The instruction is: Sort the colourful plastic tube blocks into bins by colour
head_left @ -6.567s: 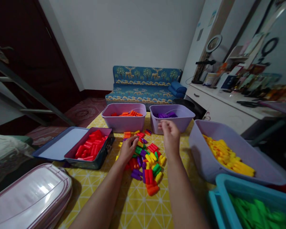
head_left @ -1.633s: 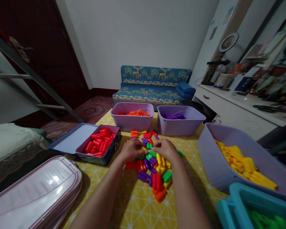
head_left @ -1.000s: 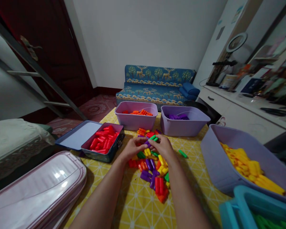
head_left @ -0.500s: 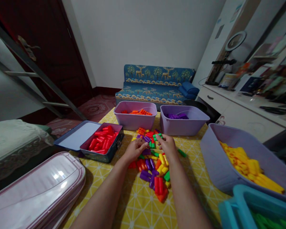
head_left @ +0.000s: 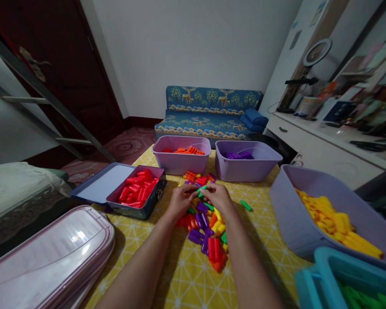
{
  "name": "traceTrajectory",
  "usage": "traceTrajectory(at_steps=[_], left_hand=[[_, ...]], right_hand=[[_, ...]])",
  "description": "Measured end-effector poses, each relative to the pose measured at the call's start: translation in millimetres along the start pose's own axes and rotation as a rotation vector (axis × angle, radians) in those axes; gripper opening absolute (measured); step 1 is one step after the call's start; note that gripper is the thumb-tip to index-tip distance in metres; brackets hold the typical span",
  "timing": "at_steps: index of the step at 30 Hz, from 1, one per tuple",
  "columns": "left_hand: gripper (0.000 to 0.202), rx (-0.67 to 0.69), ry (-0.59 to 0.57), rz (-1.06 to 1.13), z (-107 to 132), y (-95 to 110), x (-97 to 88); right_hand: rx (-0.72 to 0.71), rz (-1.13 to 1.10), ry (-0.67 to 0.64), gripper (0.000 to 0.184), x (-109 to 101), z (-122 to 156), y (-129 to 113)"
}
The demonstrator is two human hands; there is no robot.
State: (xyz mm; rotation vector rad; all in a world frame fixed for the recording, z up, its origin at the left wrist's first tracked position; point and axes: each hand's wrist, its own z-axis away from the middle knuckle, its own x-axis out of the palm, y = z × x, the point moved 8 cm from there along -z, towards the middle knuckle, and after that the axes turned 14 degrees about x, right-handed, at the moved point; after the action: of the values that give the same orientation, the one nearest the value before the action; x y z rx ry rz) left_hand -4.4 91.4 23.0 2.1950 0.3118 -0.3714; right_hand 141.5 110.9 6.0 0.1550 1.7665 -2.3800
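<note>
Over a mixed pile of plastic toy blocks (head_left: 206, 221), my two hands meet at a green toy block (head_left: 202, 190). My left hand (head_left: 182, 198) pinches it from the left, and my right hand (head_left: 218, 196) grips it from the right. Fingers cover part of the green piece. Beneath and in front of the hands lie purple blocks (head_left: 196, 236), yellow blocks (head_left: 218, 228) and a red block (head_left: 214, 249) with an orange tip. One loose green piece (head_left: 245, 205) rests to the right of my right hand.
Around the yellow tablecloth stand a bin of orange blocks (head_left: 182, 165), a bin of purple blocks (head_left: 247, 171), a bin of yellow blocks (head_left: 287, 214) and a turquoise bin (head_left: 324, 262) with green pieces. At left are an open case (head_left: 148, 210) of red blocks and stacked lids (head_left: 58, 257).
My right hand has moved left with the green block, and my left hand has come up to it. Both hands now hold the green block together.
</note>
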Motion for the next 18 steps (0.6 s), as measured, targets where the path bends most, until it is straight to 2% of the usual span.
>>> traceTrajectory(at_steps=[5, 8, 10, 12, 15, 18], left_hand=[[0.017, -0.043, -0.038, 0.033, 0.7, 1.1, 2.5], [0.020, -0.060, -0.044, 0.042, 2.5, -2.9, 4.5], [0.023, -0.033, -0.096, 0.008, 3.2, -4.2, 8.4], [0.026, 0.017, -0.200, -0.055, 3.8, -3.5, 15.1], [0.028, 0.069, -0.316, -0.159, 4.5, -1.7, 21.3], [0.030, 0.064, -0.325, -0.193, 3.5, -0.6, 20.6]], right_hand=[[-0.053, -0.078, 0.003, 0.027, -10.6, 0.9, -6.1], [-0.051, -0.192, 0.084, 0.030, -27.5, 2.3, -8.6], [-0.065, -0.300, 0.140, 0.036, -38.4, 4.1, -11.7], [-0.107, -0.445, 0.211, 0.042, -50.5, 6.8, -16.1], [-0.216, -0.740, 0.365, 0.044, -75.1, 16.1, -23.4], [-0.450, -0.963, 0.553, 0.030, -107.3, 42.0, -39.5]])
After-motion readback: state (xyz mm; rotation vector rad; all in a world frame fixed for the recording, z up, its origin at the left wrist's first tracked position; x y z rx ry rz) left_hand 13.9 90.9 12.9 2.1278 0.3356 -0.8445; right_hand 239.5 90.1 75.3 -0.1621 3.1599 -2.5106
